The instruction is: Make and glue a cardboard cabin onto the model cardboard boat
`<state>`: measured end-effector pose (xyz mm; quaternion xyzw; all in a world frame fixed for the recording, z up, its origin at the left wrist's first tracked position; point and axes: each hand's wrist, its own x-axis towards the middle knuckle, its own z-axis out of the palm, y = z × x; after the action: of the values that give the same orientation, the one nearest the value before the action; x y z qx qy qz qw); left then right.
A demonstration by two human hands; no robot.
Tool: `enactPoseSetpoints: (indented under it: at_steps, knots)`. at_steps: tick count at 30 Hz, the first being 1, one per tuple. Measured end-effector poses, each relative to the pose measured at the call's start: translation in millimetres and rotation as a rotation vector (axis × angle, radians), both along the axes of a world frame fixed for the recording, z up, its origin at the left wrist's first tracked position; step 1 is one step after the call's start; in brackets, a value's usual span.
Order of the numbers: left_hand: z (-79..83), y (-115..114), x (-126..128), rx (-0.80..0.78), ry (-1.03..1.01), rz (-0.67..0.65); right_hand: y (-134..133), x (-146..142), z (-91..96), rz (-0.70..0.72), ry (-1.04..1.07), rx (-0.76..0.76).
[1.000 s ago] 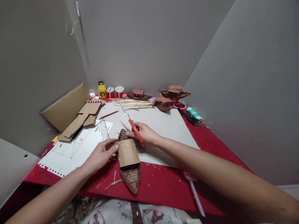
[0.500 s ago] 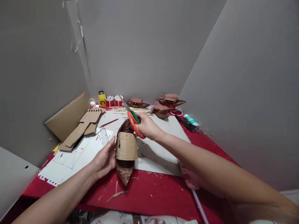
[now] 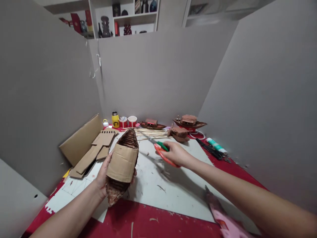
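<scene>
Boat: model boat (image 3: 123, 162) was lifted off the table, bow pointing far, in the left hand (image 3: 104, 177).
Left fingers: cupped under the hull; thumb on the left edge of the cardboard cover (image 3: 122, 163), fingertips (image 3: 134, 180) showing at the hull's right side.
Right hand: right hand (image 3: 176, 154) was just right of the boat, not touching it, fingers closed through the handles of the scissors (image 3: 158, 148).
Scissors: orange and green handles; blades pointed far-left toward the bow, looked closed or nearly so, too thin to be sure.
Counts: 1 boat in hand; 3 more boats (image 3: 184, 127) along the far edge; 2 red cups (image 3: 132, 121); 1 yellow bottle (image 3: 115, 119); 1 bundle of sticks (image 3: 151, 133); several cardboard pieces (image 3: 95, 150) at left, exact count unclear.
Surface: red table (image 3: 148, 221) with a white board (image 3: 173, 195) on it, drawn paper sheet (image 3: 74, 188) at near left, scraps scattered.
Room: grey partitions (image 3: 153, 72) on three sides; shelf (image 3: 123, 16) with vases above the far partition.
</scene>
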<state>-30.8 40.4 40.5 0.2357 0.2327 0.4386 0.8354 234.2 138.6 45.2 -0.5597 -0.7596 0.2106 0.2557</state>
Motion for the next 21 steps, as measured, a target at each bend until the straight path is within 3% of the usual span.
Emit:
enactPoseSetpoints:
  at_steps: [6,10,13,18,19,21]
  knots:
    - [-3.4,15,-10,0.210,-0.086,-0.111,3,17,-35.8,0.102,-0.398,-0.026]
    - [-1.5,20,-9,0.267,-0.075,-0.099,3,18,-39.7,0.133,-0.454,-0.009]
    - [2.4,20,-8,0.247,-0.063,-0.041,3,17,-21.5,0.132,-0.400,0.087]
    - [7.1,21,-2,0.120,-0.048,-0.032,-21,-2,41.6,0.161,-0.135,0.400]
    - [7.4,22,0,0.104,-0.042,-0.030,-29,-9,52.7,0.208,-0.059,0.472]
    - [7.5,22,5,0.089,-0.026,-0.011,-44,-26,67.4,0.435,0.195,0.644]
